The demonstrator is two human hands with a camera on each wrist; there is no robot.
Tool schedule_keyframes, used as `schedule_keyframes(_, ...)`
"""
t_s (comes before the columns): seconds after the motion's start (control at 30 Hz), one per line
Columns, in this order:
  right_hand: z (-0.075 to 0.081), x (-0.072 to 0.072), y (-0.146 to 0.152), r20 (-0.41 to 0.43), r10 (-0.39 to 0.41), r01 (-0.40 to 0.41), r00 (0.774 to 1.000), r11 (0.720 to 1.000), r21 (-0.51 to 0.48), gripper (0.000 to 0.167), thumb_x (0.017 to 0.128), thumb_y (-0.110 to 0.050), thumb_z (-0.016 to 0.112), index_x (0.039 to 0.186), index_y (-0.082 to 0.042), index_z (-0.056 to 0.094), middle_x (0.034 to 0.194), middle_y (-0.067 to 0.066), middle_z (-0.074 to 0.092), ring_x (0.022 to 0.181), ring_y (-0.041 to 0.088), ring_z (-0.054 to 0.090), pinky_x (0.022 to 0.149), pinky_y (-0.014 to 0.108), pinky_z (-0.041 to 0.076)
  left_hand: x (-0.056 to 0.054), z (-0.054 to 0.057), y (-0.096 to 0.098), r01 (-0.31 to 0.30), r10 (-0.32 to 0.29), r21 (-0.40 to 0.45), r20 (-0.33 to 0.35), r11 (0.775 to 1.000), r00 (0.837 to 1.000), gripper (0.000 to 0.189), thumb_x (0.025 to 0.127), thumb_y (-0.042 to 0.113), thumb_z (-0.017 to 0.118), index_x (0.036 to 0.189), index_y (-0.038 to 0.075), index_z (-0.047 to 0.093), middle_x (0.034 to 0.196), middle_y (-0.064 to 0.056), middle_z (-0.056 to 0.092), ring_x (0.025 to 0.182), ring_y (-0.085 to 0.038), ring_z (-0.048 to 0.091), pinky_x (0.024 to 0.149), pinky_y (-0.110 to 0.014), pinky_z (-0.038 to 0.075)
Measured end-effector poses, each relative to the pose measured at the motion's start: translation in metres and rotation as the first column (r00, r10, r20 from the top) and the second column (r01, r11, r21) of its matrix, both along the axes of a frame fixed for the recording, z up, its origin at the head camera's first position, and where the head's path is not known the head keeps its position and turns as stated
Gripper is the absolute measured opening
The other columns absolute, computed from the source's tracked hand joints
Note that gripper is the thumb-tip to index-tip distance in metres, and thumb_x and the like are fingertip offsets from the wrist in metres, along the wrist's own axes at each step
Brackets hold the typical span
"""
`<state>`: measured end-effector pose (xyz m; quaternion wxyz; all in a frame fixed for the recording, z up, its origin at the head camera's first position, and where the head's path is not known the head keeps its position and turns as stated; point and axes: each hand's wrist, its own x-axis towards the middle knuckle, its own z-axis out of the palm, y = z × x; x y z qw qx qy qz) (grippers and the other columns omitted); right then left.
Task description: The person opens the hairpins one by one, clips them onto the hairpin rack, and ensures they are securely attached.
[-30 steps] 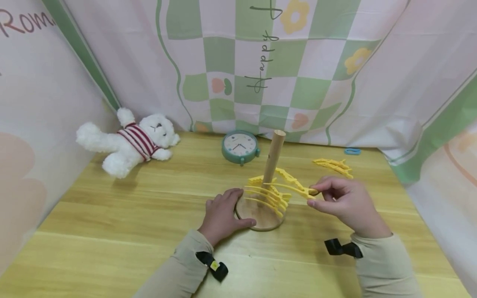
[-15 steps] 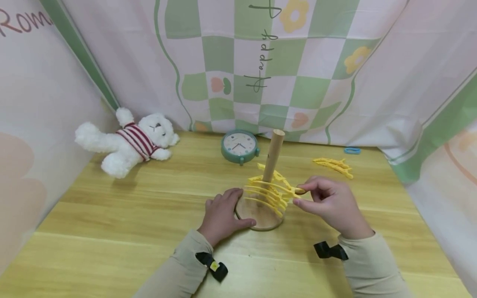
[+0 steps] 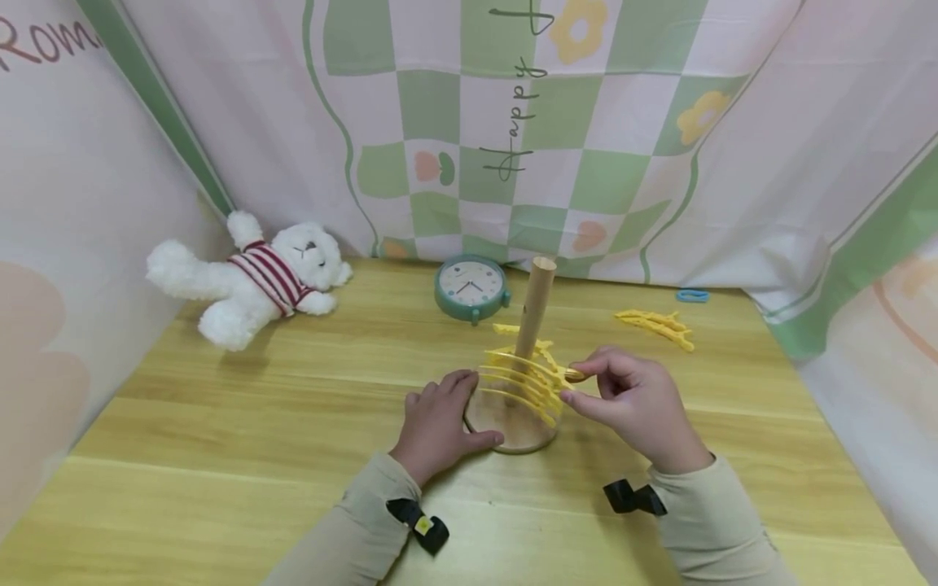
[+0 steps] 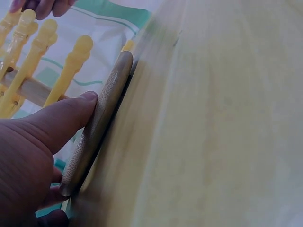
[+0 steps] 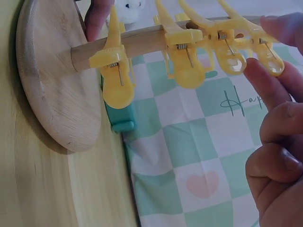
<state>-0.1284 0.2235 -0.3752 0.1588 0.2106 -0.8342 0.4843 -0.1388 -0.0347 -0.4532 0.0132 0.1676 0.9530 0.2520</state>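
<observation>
A wooden stand has a round base [image 3: 513,438] and an upright post [image 3: 537,305]. My left hand [image 3: 437,425] grips the base's near-left edge, its thumb on top and fingers around the rim. Several yellow alligator hair clips [image 5: 118,82] with metal springs are clamped around the post, one above another. At the top of the row, my right hand [image 3: 639,407] pinches the tail end of another yellow hair clip [image 5: 269,54] between thumb and fingers. That clip's two prongs reach around either side of the post, just above the other clips.
More yellow hair clips [image 3: 657,326] lie at the back right, near a blue clip-like loop [image 3: 692,296]. A teal alarm clock [image 3: 471,287] sits behind the stand. The white plush bear [image 3: 252,277] lies at the back left. A patterned curtain [image 3: 432,106] closes off the back.
My right hand has moved left, bringing the spread yellow hair clip from beside the post onto it, and the prongs have closed together. My left hand has stayed on the base.
</observation>
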Motion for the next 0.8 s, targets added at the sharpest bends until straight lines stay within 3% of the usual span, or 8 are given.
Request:
schedule_keyframes(0.43, 0.004, 0.001, 0.003, 0.075, -0.001, -0.002, 0.997, 0.999, 0.037, 0.029, 0.077, 0.000, 0.085, 0.100, -0.013, 0.073, 0.060, -0.003, 0.048, 0.050, 0.009, 0.041, 0.045, 0.025, 0.036, 0.000, -0.002, -0.001, 0.012, -0.012, -0.019, 0.001, 1.000, 1.000, 0.094, 0.080, 0.069, 0.070, 0.152, 0.015, 0.044, 0.153, -0.003, 0.045, 0.123, -0.030, 0.052, 0.089, -0.048, 0.035)
schedule_keyframes(0.8, 0.010, 0.001, 0.012, 0.109, 0.028, -0.039, 0.994, 0.994, 0.099, 0.032, 0.082, -0.007, 0.083, 0.112, -0.013, 0.071, 0.077, 0.001, 0.062, 0.061, 0.013, 0.052, 0.053, 0.024, 0.043, -0.001, -0.003, -0.002, 0.007, -0.007, 0.012, 0.019, 1.000, 1.000, 0.095, 0.080, 0.070, 0.069, 0.153, 0.016, 0.043, 0.154, -0.001, 0.044, 0.125, -0.029, 0.050, 0.092, -0.049, 0.034)
